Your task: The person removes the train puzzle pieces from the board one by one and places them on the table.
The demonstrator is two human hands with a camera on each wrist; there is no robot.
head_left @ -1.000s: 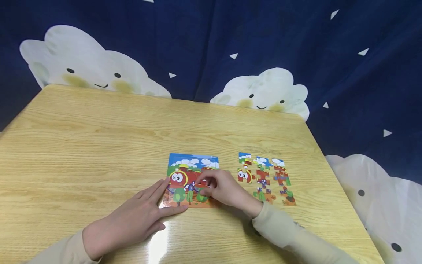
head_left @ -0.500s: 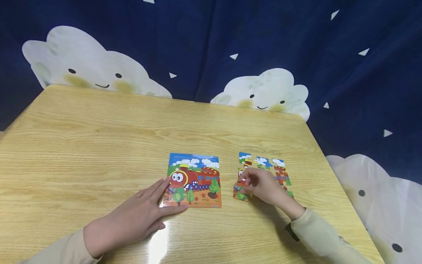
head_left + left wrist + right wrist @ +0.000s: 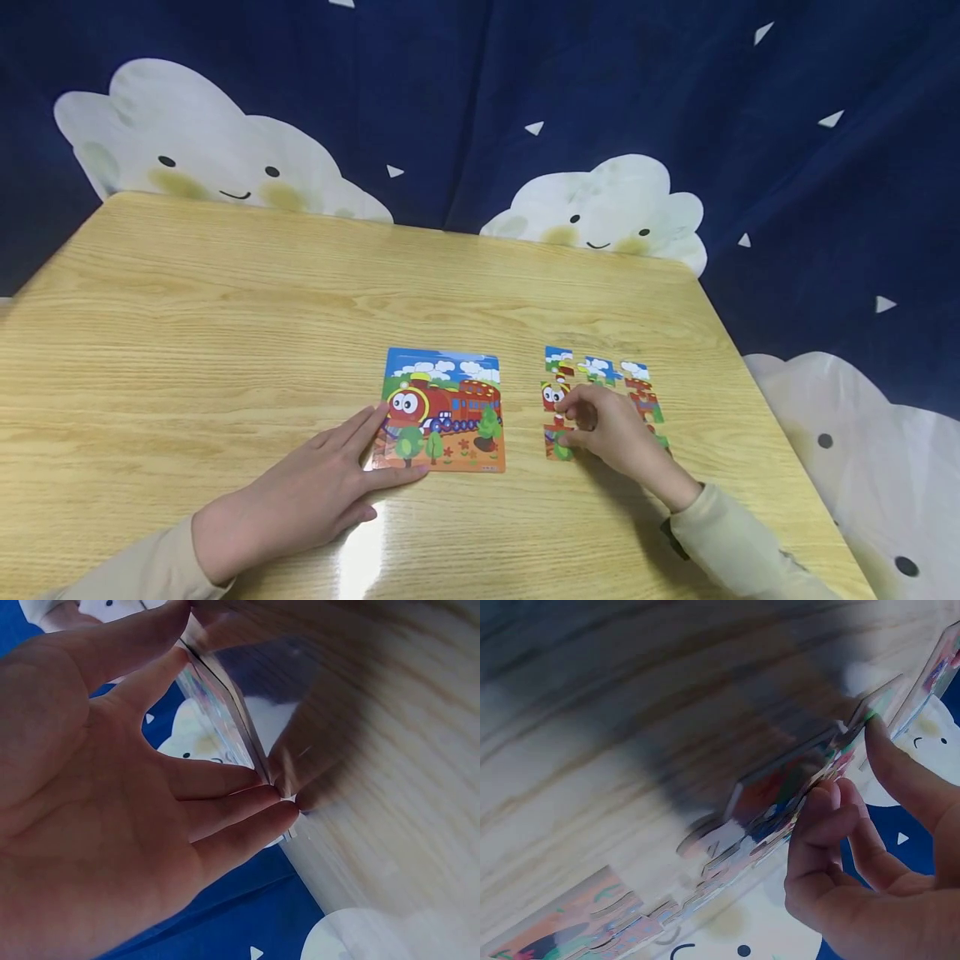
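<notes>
A square puzzle board (image 3: 450, 400) bearing a picture of a red train with eyes lies flat on the table. My left hand (image 3: 300, 500) reaches it with extended fingers, fingertips at its left and lower edges; the left wrist view shows the same fingertips (image 3: 281, 814) by the board's edge. To the right, my right hand (image 3: 615, 429) pinches a puzzle piece (image 3: 552, 452) with green and orange on it, low at the table, thumb and curled fingers around it. Just above that piece lies one with the train's eyes (image 3: 553, 395). The right hand covers part of the pieces behind it.
Several puzzle pieces lie in rows right of the board, among them a sky piece at top left (image 3: 557, 359), another in the middle (image 3: 597, 370) and red train pieces (image 3: 643, 396). Beyond the wooden table (image 3: 300, 275) hangs a dark blue curtain (image 3: 465, 100) with clouds.
My right hand has moved from the board to the right with the green-and-orange puzzle piece, now lying straighter below the eyes piece. The left hand has stayed at the board.
</notes>
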